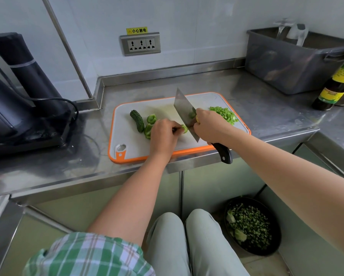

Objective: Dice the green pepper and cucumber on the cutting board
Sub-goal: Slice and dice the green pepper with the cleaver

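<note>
A white cutting board (127,144) with an orange rim lies on the steel counter. My left hand (164,136) holds down a green pepper piece (184,128) with curled fingers. My right hand (211,126) grips a cleaver (184,108) by its black handle, the blade standing right beside the pepper piece. A dark cucumber piece (137,120) and two pepper chunks (151,118) lie at the board's left. A heap of diced pepper (224,114) sits at the board's back right.
A dark appliance (21,100) with a cable stands at the left. A grey plastic tub (292,60) and a sauce bottle (334,84) are at the right. A black bin (250,226) with green scraps sits on the floor. A wall socket (140,44) is behind.
</note>
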